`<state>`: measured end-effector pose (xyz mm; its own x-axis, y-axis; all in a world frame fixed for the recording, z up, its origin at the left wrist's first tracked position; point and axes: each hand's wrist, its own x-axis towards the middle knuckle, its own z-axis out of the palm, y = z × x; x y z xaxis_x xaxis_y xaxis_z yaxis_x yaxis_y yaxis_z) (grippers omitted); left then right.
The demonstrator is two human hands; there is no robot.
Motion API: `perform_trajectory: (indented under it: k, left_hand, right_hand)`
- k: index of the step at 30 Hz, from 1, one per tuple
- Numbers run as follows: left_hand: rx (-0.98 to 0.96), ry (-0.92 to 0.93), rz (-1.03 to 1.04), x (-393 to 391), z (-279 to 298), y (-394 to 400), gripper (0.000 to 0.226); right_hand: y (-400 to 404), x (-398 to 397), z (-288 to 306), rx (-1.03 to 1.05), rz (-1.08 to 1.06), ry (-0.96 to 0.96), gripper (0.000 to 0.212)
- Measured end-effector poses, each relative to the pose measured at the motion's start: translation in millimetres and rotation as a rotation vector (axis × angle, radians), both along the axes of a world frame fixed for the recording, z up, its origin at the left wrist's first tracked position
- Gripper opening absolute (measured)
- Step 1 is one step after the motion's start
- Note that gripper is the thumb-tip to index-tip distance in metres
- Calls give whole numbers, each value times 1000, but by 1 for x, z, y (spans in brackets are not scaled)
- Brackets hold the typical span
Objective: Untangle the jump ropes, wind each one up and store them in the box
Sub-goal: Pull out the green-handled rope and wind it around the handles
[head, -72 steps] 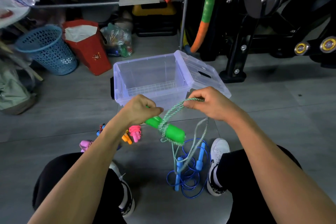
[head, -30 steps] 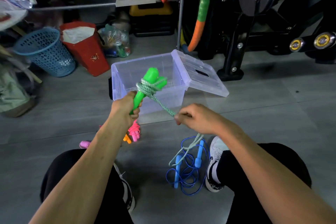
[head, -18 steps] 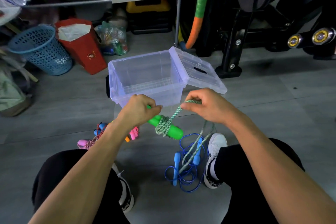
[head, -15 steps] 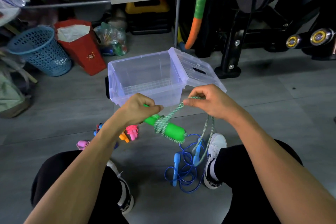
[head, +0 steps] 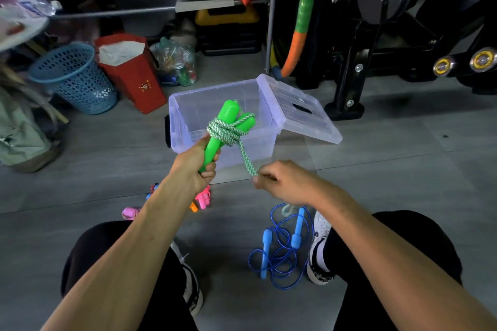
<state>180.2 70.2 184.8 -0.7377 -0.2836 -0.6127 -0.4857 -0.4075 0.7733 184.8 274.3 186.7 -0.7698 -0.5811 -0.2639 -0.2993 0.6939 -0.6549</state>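
My left hand point(head: 197, 169) grips the two green handles point(head: 224, 122) of a jump rope and holds them upright in front of the clear plastic box point(head: 188, 105). Green-and-white cord point(head: 224, 130) is wound several turns around the handles. My right hand point(head: 285, 183) pinches the taut free end of that cord lower right of the handles. The box stands open on the floor, its lid point(head: 298, 109) hanging off the right side. A blue jump rope point(head: 279, 250) lies loose on the floor between my feet. Pink and orange handles point(head: 203, 197) lie behind my left forearm, partly hidden.
A blue mesh basket point(head: 74, 78) and a red paper bag point(head: 131, 72) stand at the back left, a bag of bottles point(head: 174, 62) beside them. Black gym equipment point(head: 403, 21) fills the back right. My knees and shoes point(head: 320, 247) frame the grey floor.
My left hand has swung the green handles from lying sideways to pointing up. My right hand dropped from above the handles to lower right, pulling the cord tight. More turns sit on the handles.
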Motion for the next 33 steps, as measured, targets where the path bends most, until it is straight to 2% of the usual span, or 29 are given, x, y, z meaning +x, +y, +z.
perform_trajectory:
  k: [1,2,4,6,8,10,12,15,18,20,22,23,25,27,29,31,33]
  left_hand:
    - [-79,-15,22,-1,0,0,33]
    - [-255,-20,12,0,0,0,38]
    - [-836,45,-88,0,-4,1,53]
    - [-1250,188,-244,4,-6,8,54]
    - [-1443,219,-401,5,-13,13,47]
    - [-1541,231,-579,3,-21,14,42]
    - [-1487,351,-696,1,-24,9,39]
    - [-1131,493,-741,1,-18,8,44]
    - [-671,393,-631,4,-3,10,48]
    - [-435,349,-515,5,3,12,42]
    - [-241,307,-404,6,7,14,29]
    - [-162,288,-344,6,8,16,28]
    - [-71,249,-224,6,8,21,29]
    - [-96,187,-75,4,6,23,31]
    - [-218,106,49,2,0,19,36]
    - [-478,68,73,2,-4,13,44]
    - [-898,128,-11,1,-8,9,52]
  right_hand:
    - [-4,3,2,50,43,25,37]
    - [-6,6,6,91,75,49,37]
    - [-5,6,16,109,94,84,33]
    - [0,1,22,79,66,133,26]
    - [8,-5,25,28,17,159,27]
    - [16,-11,27,-59,-29,170,28]
    - [22,-21,24,-131,-94,178,30]
    - [31,-33,19,-226,-171,185,37]
    - [34,-39,15,-289,-219,151,34]
    - [29,-39,11,-319,-221,117,33]
    - [21,-37,2,-324,-215,76,29]
    - [16,-34,0,-290,-213,35,27]
    - [3,-25,-4,-172,-154,-3,35]
    - [-10,-14,-8,-78,-78,0,45]
    - [-18,-6,-12,-35,-10,41,46]
    - [-23,0,-12,7,37,105,38]
    - [-24,4,-5,16,60,186,30]
